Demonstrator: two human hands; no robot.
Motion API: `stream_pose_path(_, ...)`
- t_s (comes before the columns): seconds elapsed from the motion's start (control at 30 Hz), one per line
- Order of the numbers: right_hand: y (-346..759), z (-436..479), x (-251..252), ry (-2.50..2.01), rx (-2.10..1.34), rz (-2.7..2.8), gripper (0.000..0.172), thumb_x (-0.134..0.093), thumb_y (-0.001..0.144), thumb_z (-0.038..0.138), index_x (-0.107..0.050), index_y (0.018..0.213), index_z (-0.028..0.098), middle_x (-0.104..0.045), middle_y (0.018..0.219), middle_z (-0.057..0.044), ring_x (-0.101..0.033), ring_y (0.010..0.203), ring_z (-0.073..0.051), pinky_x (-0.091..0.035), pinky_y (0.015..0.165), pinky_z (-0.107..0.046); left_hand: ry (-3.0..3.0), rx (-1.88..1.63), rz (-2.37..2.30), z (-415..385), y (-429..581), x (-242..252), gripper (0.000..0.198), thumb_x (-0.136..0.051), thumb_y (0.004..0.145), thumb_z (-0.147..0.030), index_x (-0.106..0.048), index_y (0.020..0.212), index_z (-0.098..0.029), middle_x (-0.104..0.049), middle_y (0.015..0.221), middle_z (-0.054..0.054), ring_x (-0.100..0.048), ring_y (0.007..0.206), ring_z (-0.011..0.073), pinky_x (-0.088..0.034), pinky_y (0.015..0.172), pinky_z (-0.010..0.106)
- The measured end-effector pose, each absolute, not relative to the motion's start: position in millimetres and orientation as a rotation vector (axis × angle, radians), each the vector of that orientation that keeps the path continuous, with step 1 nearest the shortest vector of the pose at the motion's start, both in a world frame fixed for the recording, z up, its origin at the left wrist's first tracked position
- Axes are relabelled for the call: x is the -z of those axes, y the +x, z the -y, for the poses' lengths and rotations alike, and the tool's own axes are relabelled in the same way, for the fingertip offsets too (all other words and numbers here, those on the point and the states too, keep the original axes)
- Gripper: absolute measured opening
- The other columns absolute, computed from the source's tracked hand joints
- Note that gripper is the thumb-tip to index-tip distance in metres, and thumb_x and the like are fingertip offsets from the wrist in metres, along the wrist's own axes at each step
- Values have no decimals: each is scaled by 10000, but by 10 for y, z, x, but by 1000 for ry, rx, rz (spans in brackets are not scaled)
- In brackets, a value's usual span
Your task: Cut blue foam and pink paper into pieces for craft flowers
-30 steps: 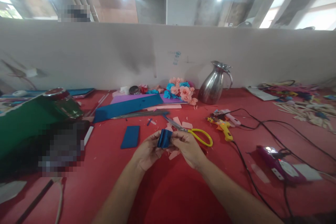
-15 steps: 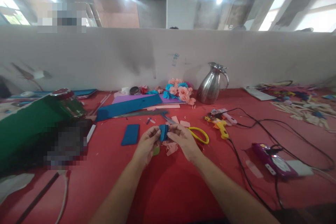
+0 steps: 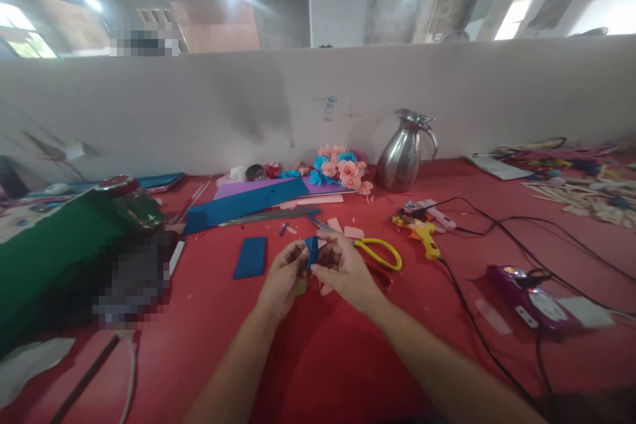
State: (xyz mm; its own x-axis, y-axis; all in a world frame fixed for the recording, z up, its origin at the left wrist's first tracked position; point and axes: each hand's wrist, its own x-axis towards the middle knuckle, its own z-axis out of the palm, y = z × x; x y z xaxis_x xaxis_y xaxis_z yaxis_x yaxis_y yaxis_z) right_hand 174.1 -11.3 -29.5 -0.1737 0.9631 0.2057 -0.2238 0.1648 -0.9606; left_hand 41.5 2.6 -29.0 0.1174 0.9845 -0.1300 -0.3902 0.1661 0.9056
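Note:
Both my hands meet over the red table (image 3: 318,358) and pinch a small folded piece of blue foam (image 3: 311,251). My left hand (image 3: 283,275) grips it from the left, my right hand (image 3: 345,269) from the right; fingers of both are closed on it. The piece is squeezed narrow and stands upright between the fingertips. Pink scraps (image 3: 325,289) and a small green bit (image 3: 300,287) lie under the hands. Yellow-handled scissors (image 3: 377,252) rest just right of my right hand. A flat blue foam rectangle (image 3: 250,257) lies to the left.
A steel jug (image 3: 403,152) and paper flowers (image 3: 340,169) stand by the back wall. A long blue sheet (image 3: 243,204) lies over purple foam. Yellow glue gun (image 3: 422,233), black cables (image 3: 497,238) and a purple power strip (image 3: 531,297) sit right. Green object (image 3: 50,245) at left.
The blue piece has been squeezed from a wide fold into a narrow strip between my fingertips. My hands stayed together and shifted only slightly with the camera.

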Motion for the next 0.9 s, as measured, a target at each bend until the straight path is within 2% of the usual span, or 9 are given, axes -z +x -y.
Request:
stream_pose_path(0.1, 1726, 129, 275, -832, -1252, 1291, 460, -625, 663, 155, -454, 1082, 240, -571, 791, 21, -577, 712, -134, -478, 615, -268, 812, -1201, -892, -23, 435, 296, 271, -780, 604, -296, -637, 778, -146, -564, 632, -25, -437, 471, 37, -330, 446, 144)
stream_pose_path(0.23, 1732, 130, 288, -818, -1255, 1319, 443, -583, 710, 151, -450, 1119, 254, -558, 773, 29, -582, 703, -131, -487, 603, -258, 712, -1161, -825, -13, 441, 262, 233, -789, 558, -177, -641, 732, -130, -558, 578, -28, -419, 431, 19, -315, 409, 120)
stream_pose_path(0.47, 1749, 147, 279, -758, -1356, 1308, 462, -579, 753, 202, -429, 1181, 288, -568, 804, 21, -614, 671, -136, -441, 424, -179, 572, -1067, -759, -7, 412, 222, 238, -707, 528, -41, -621, 727, -139, -520, 481, -45, -416, 377, 23, -273, 349, 103)
stream_pose_path(0.7, 1713, 112, 357, -759, -1295, 1277, 290, -567, 745, 202, -532, 1025, 269, -506, 771, 40, -576, 634, -110, -464, 490, -207, 628, -1192, -785, 17, 450, 248, 346, -756, 573, -130, -544, 835, -209, -556, 542, -68, -466, 399, 46, -294, 367, 121)
stream_pose_path(0.9, 1708, 85, 416, -873, -1216, 1319, 163, -484, 753, 178, -603, 856, 217, -547, 741, 15, -544, 615, -111, -468, 546, -232, 634, -1249, -789, 40, 457, 220, 386, -769, 576, -156, -491, 831, -238, -469, 533, -107, -375, 374, 28, -277, 377, 126)
